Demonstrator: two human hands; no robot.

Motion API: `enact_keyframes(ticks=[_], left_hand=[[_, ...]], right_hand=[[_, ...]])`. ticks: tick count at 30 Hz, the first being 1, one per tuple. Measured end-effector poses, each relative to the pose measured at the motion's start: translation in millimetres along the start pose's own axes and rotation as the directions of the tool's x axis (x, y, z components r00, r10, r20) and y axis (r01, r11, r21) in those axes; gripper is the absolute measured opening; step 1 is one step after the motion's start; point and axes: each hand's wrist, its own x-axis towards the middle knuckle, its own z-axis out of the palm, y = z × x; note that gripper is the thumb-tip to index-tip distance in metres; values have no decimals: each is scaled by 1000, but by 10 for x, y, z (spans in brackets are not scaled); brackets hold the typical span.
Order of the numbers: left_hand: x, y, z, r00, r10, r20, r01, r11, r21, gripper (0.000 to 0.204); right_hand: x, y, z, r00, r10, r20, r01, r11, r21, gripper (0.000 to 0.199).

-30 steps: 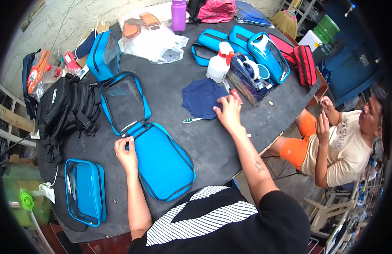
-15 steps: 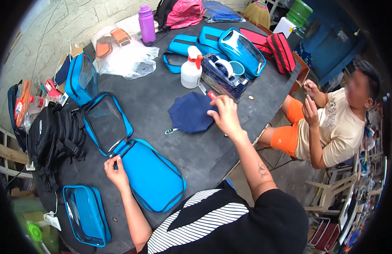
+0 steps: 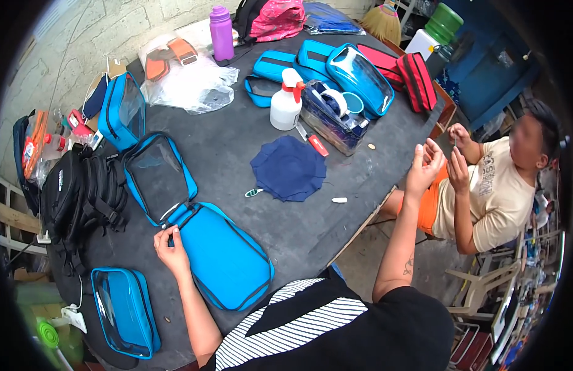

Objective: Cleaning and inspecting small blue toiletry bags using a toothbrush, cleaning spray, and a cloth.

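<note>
1. Step in hand: a turquoise zippered pouch [image 3: 228, 256] lies opened out on the dark table [image 3: 280, 241], directly before the person; this looks like a pause in working on it.
2. Left hand [image 3: 170, 252]: at the pouch's left edge, near the hinge, thumb and fingertips close together; whether they pinch fabric, I cannot tell.
3. Right hand [image 3: 424, 170]: past the table's edge, fingers loosely curled, thumb apart, nothing visible between them. It appears to reach toward a seated co-worker's hands [image 3: 458, 166].
4. Next move: receiving something there would seem to call for an open palm, with the left hand steadying the pouch.
5. Pouch materials: smooth, matte turquoise fabric, rounded corners, black piping; its folded-back lid [image 3: 156, 170] frames a see-through panel.
6. Nearby: layered navy cloth [image 3: 286, 167] with a jagged outline, a red-handled cutter [image 3: 317, 146], a green toothbrush head [image 3: 254, 193] and a glossy white spray bottle [image 3: 285, 111].
</note>
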Motion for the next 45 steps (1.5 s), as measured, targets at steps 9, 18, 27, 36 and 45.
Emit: enact_keyframes(ticks=[9, 18, 27, 36, 45], left_hand=[[4, 12, 3, 1000, 24, -5, -24, 1000, 14, 7], [-43, -17, -41, 996, 64, -61, -62, 998, 32, 6], [-8, 210, -65, 999, 46, -8, -45, 995, 83, 12], [-94, 907, -291, 998, 53, 45, -34, 939, -343, 24], [-33, 1413, -471, 994, 108, 22, -102, 977, -186, 12]], right_hand=[[-760, -238, 632, 796, 61, 603, -161, 980, 114, 8], [-1336, -575, 1055, 822, 11, 569, -177, 955, 237, 6], [-1725, -963, 987, 648, -353, 676, 216, 935, 281, 11], [-1793, -1899, 943, 361, -358, 861, -448, 743, 497, 37], [-1739, -2488, 922, 247, -285, 926, -764, 531, 367, 21]])
